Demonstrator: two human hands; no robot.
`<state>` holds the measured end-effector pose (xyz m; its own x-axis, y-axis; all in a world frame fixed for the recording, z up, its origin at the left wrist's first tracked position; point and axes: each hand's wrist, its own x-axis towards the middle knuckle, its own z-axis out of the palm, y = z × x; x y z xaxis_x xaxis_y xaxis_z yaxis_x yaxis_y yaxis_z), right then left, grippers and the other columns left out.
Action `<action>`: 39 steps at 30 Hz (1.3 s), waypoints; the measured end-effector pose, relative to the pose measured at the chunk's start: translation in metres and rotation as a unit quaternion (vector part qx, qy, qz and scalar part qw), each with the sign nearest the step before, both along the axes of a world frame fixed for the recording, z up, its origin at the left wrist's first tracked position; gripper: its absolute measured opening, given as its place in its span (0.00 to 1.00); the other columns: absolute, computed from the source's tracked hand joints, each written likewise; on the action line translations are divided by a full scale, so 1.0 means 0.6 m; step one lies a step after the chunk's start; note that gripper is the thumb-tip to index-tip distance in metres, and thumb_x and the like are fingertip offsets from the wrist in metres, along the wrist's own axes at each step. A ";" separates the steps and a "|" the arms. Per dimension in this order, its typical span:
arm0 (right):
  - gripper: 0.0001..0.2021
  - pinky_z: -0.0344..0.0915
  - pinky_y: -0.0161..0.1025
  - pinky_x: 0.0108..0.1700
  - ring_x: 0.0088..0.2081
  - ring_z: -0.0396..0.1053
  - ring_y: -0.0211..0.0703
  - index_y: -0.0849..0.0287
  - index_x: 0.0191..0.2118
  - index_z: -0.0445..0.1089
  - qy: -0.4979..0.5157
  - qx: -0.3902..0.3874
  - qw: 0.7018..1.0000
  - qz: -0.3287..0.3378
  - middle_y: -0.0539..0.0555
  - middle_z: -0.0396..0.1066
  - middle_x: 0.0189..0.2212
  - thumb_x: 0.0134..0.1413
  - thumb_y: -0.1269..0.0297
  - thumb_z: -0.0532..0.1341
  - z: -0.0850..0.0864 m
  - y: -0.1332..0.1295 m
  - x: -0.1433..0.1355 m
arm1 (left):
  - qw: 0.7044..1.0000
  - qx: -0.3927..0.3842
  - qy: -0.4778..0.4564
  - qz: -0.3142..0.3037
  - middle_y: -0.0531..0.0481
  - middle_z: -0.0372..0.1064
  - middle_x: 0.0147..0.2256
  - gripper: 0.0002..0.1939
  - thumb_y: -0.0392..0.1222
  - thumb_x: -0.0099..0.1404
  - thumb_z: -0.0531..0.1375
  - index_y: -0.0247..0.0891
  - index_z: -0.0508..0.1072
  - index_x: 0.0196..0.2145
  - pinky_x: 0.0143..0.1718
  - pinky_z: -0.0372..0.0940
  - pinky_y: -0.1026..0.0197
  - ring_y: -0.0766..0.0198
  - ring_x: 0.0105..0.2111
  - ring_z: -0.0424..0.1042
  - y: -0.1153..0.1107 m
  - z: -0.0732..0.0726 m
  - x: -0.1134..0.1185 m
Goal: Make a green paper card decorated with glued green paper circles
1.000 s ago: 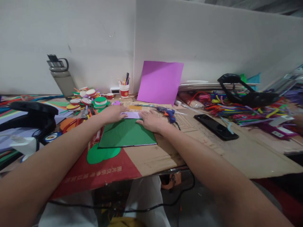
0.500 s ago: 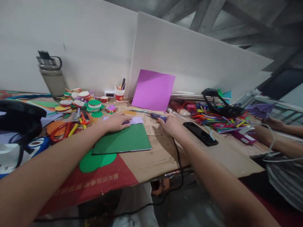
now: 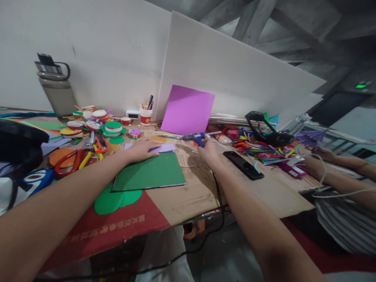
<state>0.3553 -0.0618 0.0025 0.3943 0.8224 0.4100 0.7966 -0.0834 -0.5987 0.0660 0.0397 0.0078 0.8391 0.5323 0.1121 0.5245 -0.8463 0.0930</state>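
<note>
My left hand (image 3: 142, 150) lies with its fingers stretched out over a light purple paper strip (image 3: 166, 148) and the far edge of a green sheet (image 3: 151, 171). My right hand (image 3: 210, 150) is closed round the rear of a blue hot glue gun (image 3: 197, 138), whose nozzle points left. A black cord runs down from near that hand over the table edge. Green paper circles (image 3: 108, 199) lie partly under the green sheet, on red-printed cardboard. Behind the glue gun a purple sheet (image 3: 188, 109) leans upright against a white board.
Scissors with red handles (image 3: 69, 162), paper drum-like pieces (image 3: 113, 128), a pen cup (image 3: 146, 115) and a bottle (image 3: 57, 92) stand left. A phone (image 3: 243, 165) and colourful pipe cleaners (image 3: 258, 147) lie right. Another person's arms (image 3: 337, 172) reach in at far right.
The glue gun has risen slightly and now shows more clearly in my right hand. My left hand stays on the paper. The whole view has shifted slightly.
</note>
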 end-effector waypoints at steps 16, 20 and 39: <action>0.18 0.65 0.34 0.27 0.28 0.69 0.36 0.57 0.43 0.60 0.274 0.001 0.938 0.213 0.54 0.72 0.40 0.42 0.68 0.58 0.043 -0.040 -0.025 | 0.992 0.081 0.014 0.092 0.43 0.73 0.47 0.25 0.50 0.72 0.40 0.39 0.71 0.51 0.46 0.64 0.55 0.53 0.45 0.72 -0.011 0.025 0.023; 0.13 0.65 0.35 0.27 0.26 0.67 0.36 0.59 0.43 0.64 0.187 -0.050 0.949 0.249 0.55 0.73 0.37 0.49 0.66 0.57 0.057 -0.056 -0.044 | 0.992 0.083 0.013 0.097 0.44 0.71 0.50 0.24 0.47 0.71 0.41 0.38 0.71 0.51 0.48 0.63 0.55 0.53 0.47 0.70 0.008 0.030 0.033; 0.15 0.65 0.48 0.45 0.45 0.70 0.56 0.62 0.50 0.61 -0.124 -0.073 0.978 0.154 0.65 0.72 0.44 0.58 0.64 0.55 0.003 -0.019 -0.111 | 0.992 0.091 -0.019 0.088 0.43 0.74 0.45 0.18 0.39 0.67 0.49 0.38 0.74 0.48 0.44 0.63 0.57 0.53 0.45 0.72 -0.010 0.033 0.037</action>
